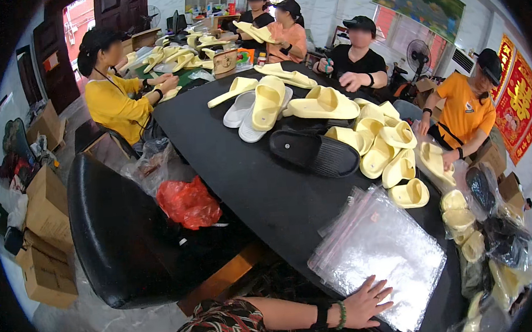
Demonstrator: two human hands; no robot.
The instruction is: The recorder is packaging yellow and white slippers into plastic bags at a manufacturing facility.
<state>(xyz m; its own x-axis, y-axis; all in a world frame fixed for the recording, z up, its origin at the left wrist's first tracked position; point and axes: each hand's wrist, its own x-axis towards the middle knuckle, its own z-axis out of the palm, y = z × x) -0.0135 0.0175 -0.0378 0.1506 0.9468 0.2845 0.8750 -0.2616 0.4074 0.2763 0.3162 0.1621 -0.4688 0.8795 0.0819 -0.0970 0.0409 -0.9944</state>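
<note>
My left hand (364, 304) lies palm down with its fingers spread on a stack of clear plastic bags (381, 250). The stack rests on the near part of the black table (274, 208), and the bags shine with reflected light. A dark band and a green bead bracelet circle my wrist. Beyond the bags is a heap of pale yellow slippers (381, 153), with a black slipper (315, 152) and a pair of grey-white slippers (254, 121) beside it. My right hand is out of view.
Bagged slippers (464, 227) line the table's right edge. Near them a person in orange (467, 114) handles a bagged slipper. Other people sit farther round the tables. A black chair (130, 235), a red plastic bag (189, 203) and cardboard boxes (48, 210) are on the left.
</note>
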